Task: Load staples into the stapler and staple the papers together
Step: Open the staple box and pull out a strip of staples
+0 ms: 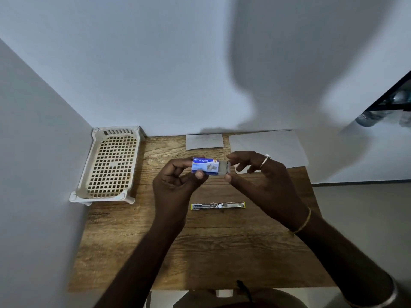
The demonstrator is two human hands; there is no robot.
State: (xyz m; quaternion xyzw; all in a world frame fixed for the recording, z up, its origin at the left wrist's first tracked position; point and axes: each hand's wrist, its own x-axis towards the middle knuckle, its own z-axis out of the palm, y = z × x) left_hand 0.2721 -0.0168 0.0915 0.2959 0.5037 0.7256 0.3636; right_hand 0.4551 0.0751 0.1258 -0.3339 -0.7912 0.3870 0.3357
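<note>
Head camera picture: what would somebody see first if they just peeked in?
Two hands in the middle: the left hand grips a blue staple box above the table while the right hand pinches the grey tray poking out of its right end. Nearer the person, an opened stapler lies flat on the wood. A white basket sits at the left by the wall.

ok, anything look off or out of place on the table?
Nothing stands out. The yellow-tipped metal stapler lies opened flat on the wooden table, which fits loading. The left hand grips the blue cardboard staple box; the right hand pinches its grey inner tray, partly slid out. No spill.
</note>
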